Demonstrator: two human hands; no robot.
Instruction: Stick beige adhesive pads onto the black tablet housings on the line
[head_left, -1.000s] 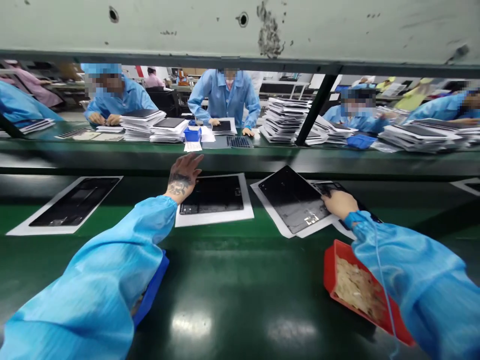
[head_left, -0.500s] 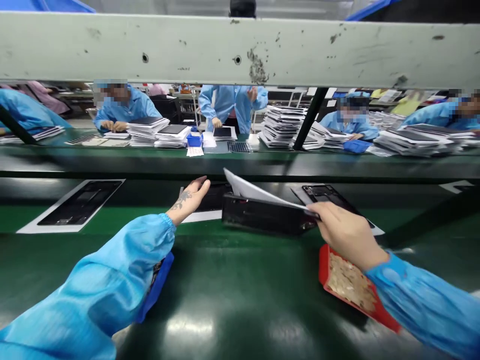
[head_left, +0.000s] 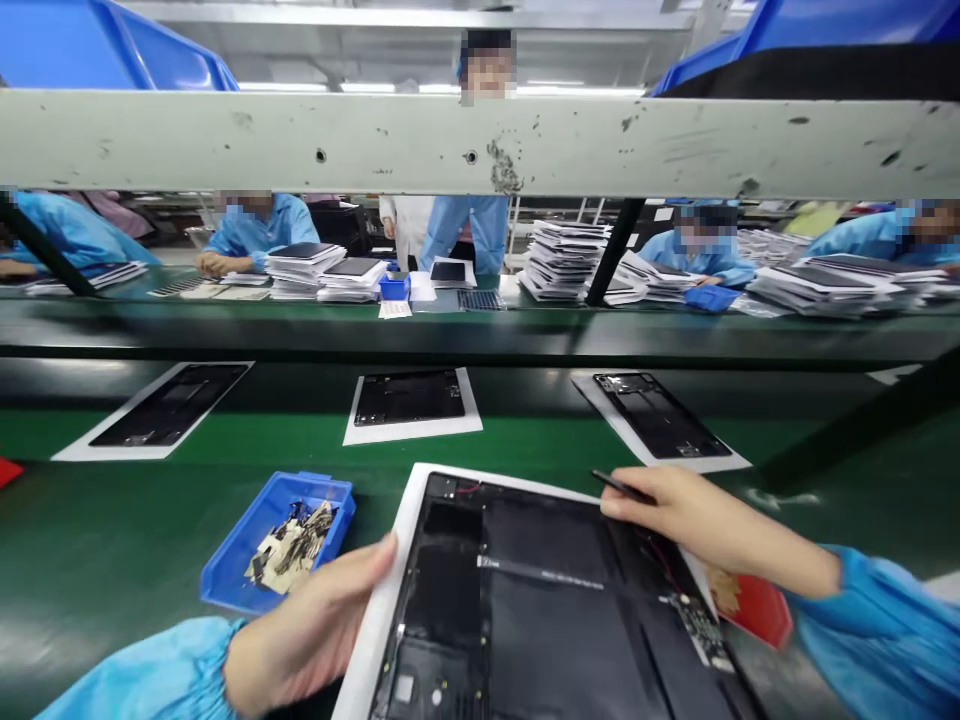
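Observation:
An open tablet shell (head_left: 555,610), black with its battery and circuit board showing, lies on white paper (head_left: 409,490) close in front of me, its lower part cut off by the frame. My left hand (head_left: 319,620) grips the left edge of the paper and tablet, thumb on the edge and the other fingers partly hidden. Over the tablet's upper right corner is my right hand (head_left: 667,505). A thin black pen-like tool (head_left: 619,485) is pinched in its fingers, tip pointing left. Whether these fingers also touch the tablet, I cannot tell.
A blue bin (head_left: 232,555) with scraps stands left of the tablet; a red bin (head_left: 765,610) is partly behind my right wrist. Three tablet shells on paper, one a middle tablet (head_left: 409,397), lie beyond. A pale beam (head_left: 375,140) crosses above. Co-workers sit opposite beside paper stacks (head_left: 566,260).
The tablet and its paper have come from the far strip down close to me, turned from edge-on to face up. My left hand has come back and closed on its left side.

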